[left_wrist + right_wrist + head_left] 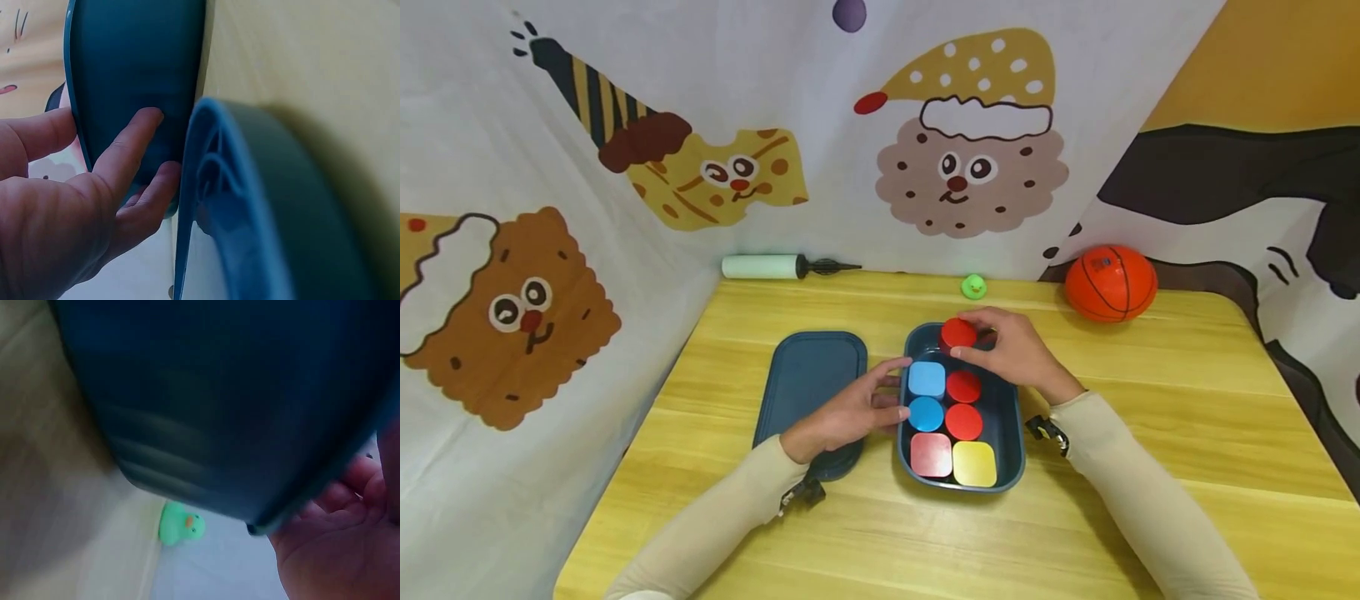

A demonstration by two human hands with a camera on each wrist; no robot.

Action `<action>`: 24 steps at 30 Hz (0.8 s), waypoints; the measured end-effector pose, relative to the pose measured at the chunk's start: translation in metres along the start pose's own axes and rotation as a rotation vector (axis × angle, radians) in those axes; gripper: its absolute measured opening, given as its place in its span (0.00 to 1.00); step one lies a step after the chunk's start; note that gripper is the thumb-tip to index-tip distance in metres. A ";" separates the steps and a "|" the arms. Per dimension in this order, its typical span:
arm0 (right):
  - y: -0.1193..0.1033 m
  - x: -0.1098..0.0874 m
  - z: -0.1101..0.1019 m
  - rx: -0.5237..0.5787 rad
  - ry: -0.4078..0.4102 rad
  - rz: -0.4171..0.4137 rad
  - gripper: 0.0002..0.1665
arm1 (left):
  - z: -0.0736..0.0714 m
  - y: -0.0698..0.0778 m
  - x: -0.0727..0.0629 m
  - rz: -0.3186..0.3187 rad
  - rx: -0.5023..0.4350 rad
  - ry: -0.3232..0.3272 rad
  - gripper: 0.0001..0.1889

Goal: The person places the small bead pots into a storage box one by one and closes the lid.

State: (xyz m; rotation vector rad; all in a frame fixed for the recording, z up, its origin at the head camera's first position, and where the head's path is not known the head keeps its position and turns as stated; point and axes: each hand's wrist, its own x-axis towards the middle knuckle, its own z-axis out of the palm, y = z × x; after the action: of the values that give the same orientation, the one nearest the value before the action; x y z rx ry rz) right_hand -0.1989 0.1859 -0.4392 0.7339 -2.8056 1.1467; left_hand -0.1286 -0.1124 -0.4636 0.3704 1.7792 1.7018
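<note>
A dark blue rectangular container (1011, 433) holds several colored blocks. At its far end my right hand (1011, 346) pinches a red round block (958, 332) between thumb and fingers; in the right wrist view that hand (340, 550) is partly hidden behind the container's wall (187, 412). My left hand (857, 412) rests against the container's left side, fingers extended, as the left wrist view shows too, with the hand (81, 206) beside the wall (131, 62). Inside lie a blue square block (927, 379), a blue round one (926, 413), two more red round blocks (963, 422), a pink square (931, 455) and a yellow square (974, 464).
A dark blue lid (812, 375) lies left of the container, partly under my left forearm. Along the back edge of the wooden table (1187, 433) are a hand pump (767, 267), a green rubber duck (973, 287) and an orange-red ball (1111, 283). Cartoon-printed cloth hangs behind.
</note>
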 end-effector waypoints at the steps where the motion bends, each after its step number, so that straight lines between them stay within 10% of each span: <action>1: 0.000 0.001 0.002 -0.009 -0.008 -0.002 0.36 | 0.000 0.000 0.000 0.001 -0.002 -0.003 0.42; 24: -0.008 0.007 0.032 -0.249 -0.074 -0.032 0.37 | -0.001 0.001 0.001 0.002 0.003 -0.015 0.41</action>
State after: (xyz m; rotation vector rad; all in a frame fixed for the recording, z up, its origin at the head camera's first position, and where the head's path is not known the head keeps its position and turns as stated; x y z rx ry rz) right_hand -0.1966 0.1563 -0.4562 0.8092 -2.9102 0.7596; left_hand -0.1298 -0.1126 -0.4633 0.3853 1.7714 1.6940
